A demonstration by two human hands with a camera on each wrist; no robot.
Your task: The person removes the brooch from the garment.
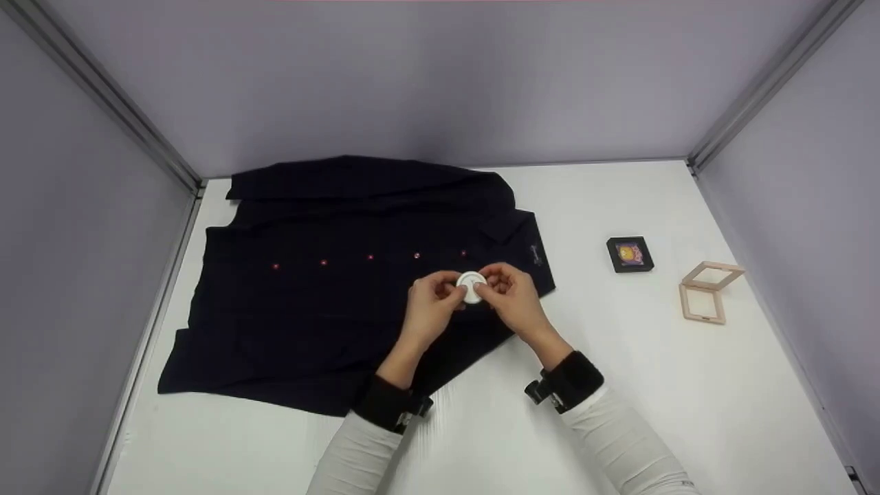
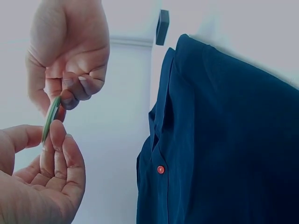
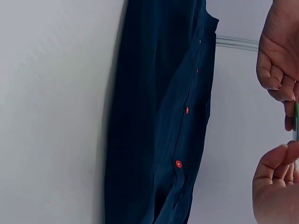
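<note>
Both hands hold a small white round disc (image 1: 471, 277) between them, above the collar end of a dark navy button-up shirt (image 1: 295, 295). My left hand (image 1: 430, 309) pinches its left edge between thumb and fingers. The opposite edge is pinched by my right hand (image 1: 517, 299), its thumb lying on the face. Seen edge-on in the left wrist view, the disc (image 2: 51, 116) is thin, with a greenish rim. Its exact kind cannot be told. Red buttons (image 1: 324, 262) run along the shirt, which lies flat with one sleeve stretched along its far side.
Right of the shirt, a small black box (image 1: 630, 254) with a colourful picture lies on the white table (image 1: 605, 385). Farther right stands an opened beige square compact case (image 1: 705, 302), its lid raised. Grey panels (image 1: 440, 82) wall the table at the back and sides.
</note>
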